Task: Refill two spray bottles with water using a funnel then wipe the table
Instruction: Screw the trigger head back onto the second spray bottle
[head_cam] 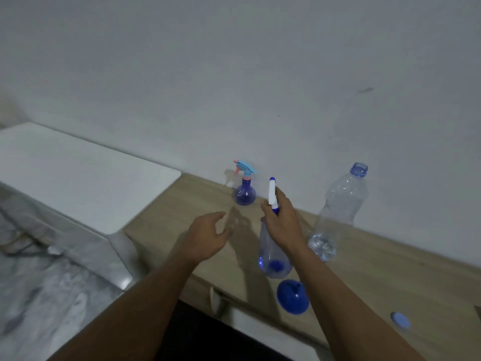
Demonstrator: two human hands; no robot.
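My right hand [282,220] grips the neck of a clear spray bottle [273,259] with a white and blue spray head, held just above the wooden table [390,272]. My left hand [208,235] hovers open to its left, holding nothing. A small round blue spray bottle [245,190] with a light blue and pink trigger stands by the wall. A large clear water bottle [338,212], uncapped and nearly empty, stands to the right. A blue funnel [292,297] lies on the table near the front edge.
A light blue bottle cap [400,320] lies at the table's front right. A white surface [86,178] adjoins the table on the left, with a patterned floor [39,295] below it. A plain wall runs behind the table.
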